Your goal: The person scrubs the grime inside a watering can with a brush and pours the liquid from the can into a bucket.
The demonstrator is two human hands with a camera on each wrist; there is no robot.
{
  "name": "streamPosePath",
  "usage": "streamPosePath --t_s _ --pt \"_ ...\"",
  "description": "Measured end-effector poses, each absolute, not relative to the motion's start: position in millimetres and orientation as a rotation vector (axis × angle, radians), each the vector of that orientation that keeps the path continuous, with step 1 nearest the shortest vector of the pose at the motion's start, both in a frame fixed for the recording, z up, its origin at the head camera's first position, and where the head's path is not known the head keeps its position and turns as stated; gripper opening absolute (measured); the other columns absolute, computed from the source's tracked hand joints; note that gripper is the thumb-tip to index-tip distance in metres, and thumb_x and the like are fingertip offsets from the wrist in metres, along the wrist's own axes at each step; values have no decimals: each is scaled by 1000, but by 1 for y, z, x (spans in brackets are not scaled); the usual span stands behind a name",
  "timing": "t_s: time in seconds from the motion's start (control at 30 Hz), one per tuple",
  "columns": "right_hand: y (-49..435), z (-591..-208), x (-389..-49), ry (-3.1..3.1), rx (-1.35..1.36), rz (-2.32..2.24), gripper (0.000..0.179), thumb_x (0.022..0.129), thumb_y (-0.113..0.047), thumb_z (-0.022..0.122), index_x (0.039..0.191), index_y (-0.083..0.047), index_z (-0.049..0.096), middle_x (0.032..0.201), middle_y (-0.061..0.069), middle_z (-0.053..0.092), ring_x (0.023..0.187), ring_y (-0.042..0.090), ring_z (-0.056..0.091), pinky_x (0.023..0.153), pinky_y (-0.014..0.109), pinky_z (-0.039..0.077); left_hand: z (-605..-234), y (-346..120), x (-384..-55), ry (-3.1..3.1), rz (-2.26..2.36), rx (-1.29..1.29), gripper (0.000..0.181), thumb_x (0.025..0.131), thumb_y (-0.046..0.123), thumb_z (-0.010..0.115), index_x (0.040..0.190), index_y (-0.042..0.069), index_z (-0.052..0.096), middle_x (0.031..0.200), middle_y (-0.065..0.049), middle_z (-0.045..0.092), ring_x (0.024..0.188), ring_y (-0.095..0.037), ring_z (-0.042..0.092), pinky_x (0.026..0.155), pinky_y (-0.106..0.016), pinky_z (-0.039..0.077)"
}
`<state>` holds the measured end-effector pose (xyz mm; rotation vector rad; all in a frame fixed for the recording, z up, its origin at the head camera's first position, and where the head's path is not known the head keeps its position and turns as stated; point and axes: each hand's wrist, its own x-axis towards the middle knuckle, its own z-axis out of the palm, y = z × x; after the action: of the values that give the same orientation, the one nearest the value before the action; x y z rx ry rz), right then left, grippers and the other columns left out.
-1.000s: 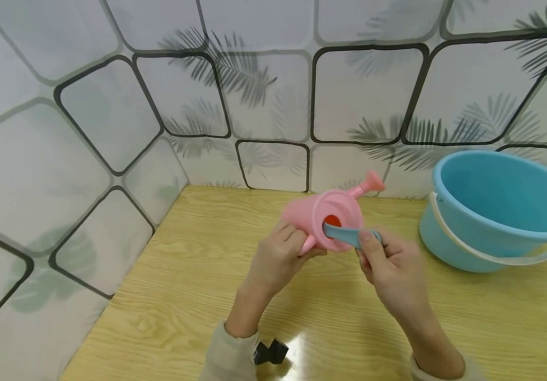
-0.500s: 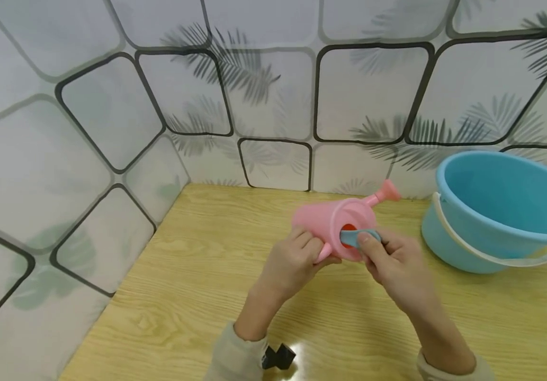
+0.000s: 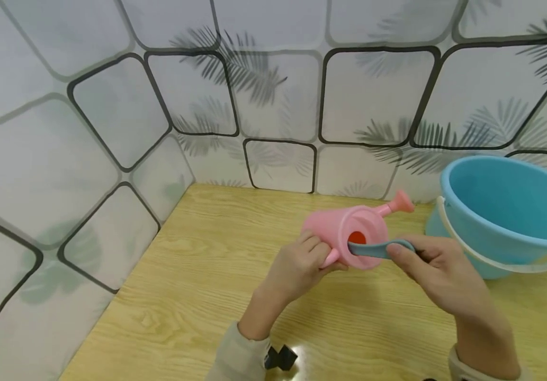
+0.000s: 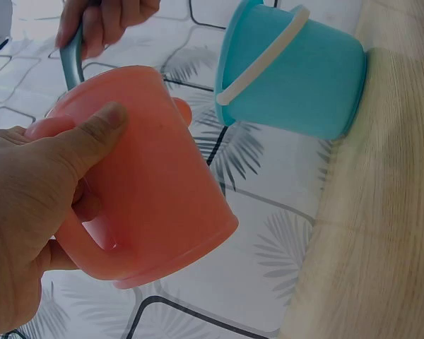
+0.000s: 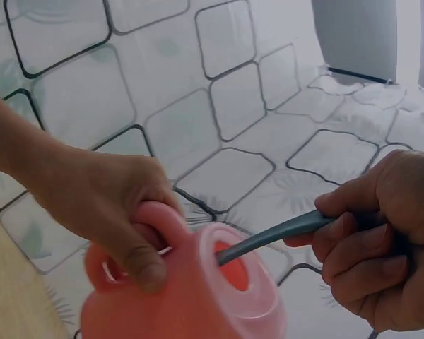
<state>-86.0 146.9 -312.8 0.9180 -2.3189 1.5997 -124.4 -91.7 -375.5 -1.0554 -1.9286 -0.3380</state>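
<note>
My left hand (image 3: pixel 297 267) grips the handle of a pink toy watering can (image 3: pixel 328 225), tipped on its side above the table with its opening facing right. In the left wrist view the thumb lies along the can (image 4: pixel 155 169). My right hand (image 3: pixel 449 272) pinches the blue-grey handle (image 3: pixel 373 251) of a tool between thumb and curled fingers. The handle (image 5: pixel 283 230) runs into the round hole in the can's top; its far end is hidden inside. Something red-orange shows within the hole. The can's spout (image 3: pixel 399 202) points to the back right.
A light blue bucket (image 3: pixel 459 222) with a white carrying handle (image 3: pixel 473 251) stands on the right, close behind my right hand. The wood-patterned table (image 3: pixel 168 296) meets a patterned white wall covering (image 3: pixel 273 95) at the back and left.
The can has moved right and slightly nearer in my left hand. My right hand first pushed the blue-grey handle deeper, then drew back right, so more of it shows now.
</note>
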Motion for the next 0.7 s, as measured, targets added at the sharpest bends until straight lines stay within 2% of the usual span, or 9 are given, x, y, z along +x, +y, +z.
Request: streamPosePath --t_s 0.1,0.3,0.43,0.7 --pt "158 -314 -88 -2337 999 1584 35 92 16 57 75 -15 61 57 -1 26 48 10 23 41 22 22 -379 -87 -124 -1935 -305 -1083 46 77 41 83 69 14 48 64 5 45 64 -9 44 57 -12 36" --pt "155 -318 -97 -2431 1119 1453 30 92 10 62 82 -18 66 56 0 28 50 -1 26 43 20 29 -384 -77 -121 -1939 -270 -1127 45 78 46 81 72 14 48 65 6 46 64 -8 45 58 -11 36" --pt "166 -315 -94 -2359 1185 1408 35 87 16 63 90 -19 68 58 -3 28 50 -1 25 43 17 28 -381 -78 -120 -1935 -289 -1121 46 77 44 82 71 14 49 65 6 47 65 -9 47 57 -10 38" --pt "161 -319 -91 -2357 1341 1277 40 85 12 68 89 -26 57 65 -11 36 57 -7 33 50 15 35 -378 -78 -117 -1895 -255 -1145 45 79 45 81 70 14 49 66 6 48 64 -9 46 58 -9 38"
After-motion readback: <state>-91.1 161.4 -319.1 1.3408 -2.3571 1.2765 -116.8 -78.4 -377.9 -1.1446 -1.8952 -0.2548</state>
